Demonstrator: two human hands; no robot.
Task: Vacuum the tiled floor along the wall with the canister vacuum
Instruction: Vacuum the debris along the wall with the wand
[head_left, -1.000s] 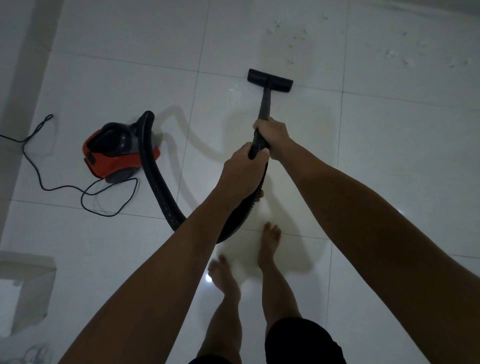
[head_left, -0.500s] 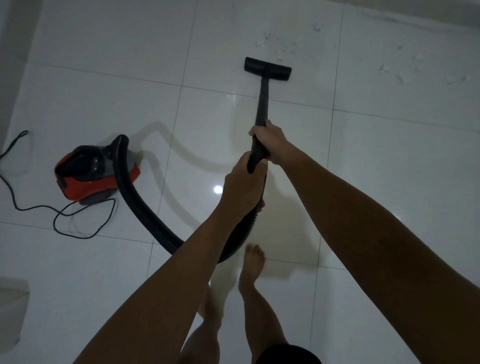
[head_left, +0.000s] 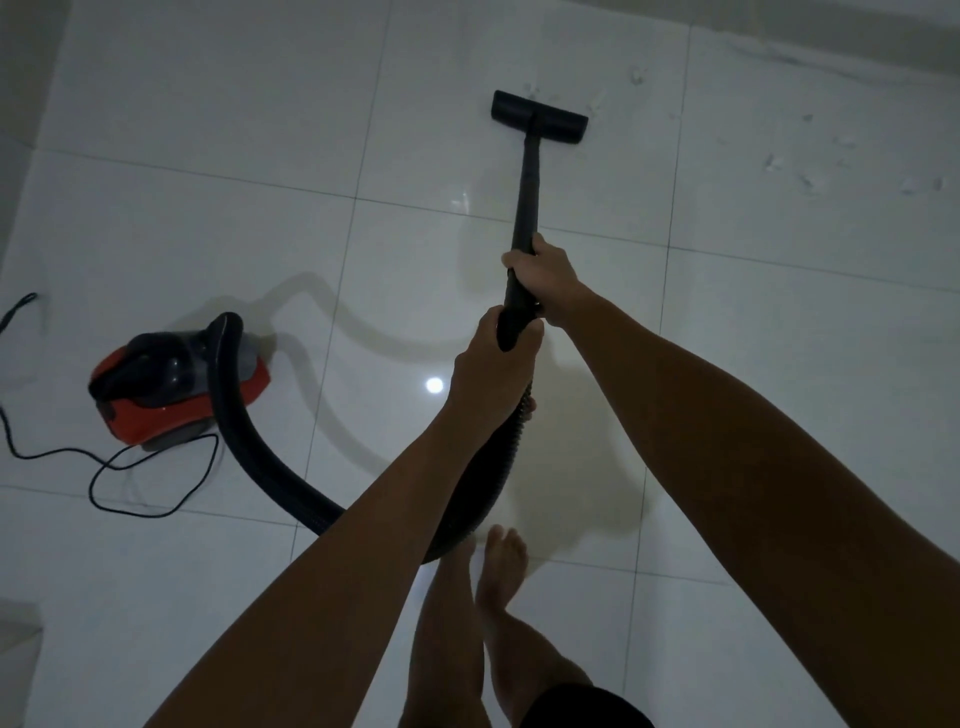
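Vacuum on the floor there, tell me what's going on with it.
A person is vacuuming white floor tiles, with both hands on the black wand: the right hand grips higher up, the left hand lower, near the hose. The floor head sits at scattered bits of debris near the wall. The red canister rests to the left with its cord looped beside it.

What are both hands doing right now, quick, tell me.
Left hand: closed around the vacuum wand at its lower end.
Right hand: closed around the same wand, farther up.
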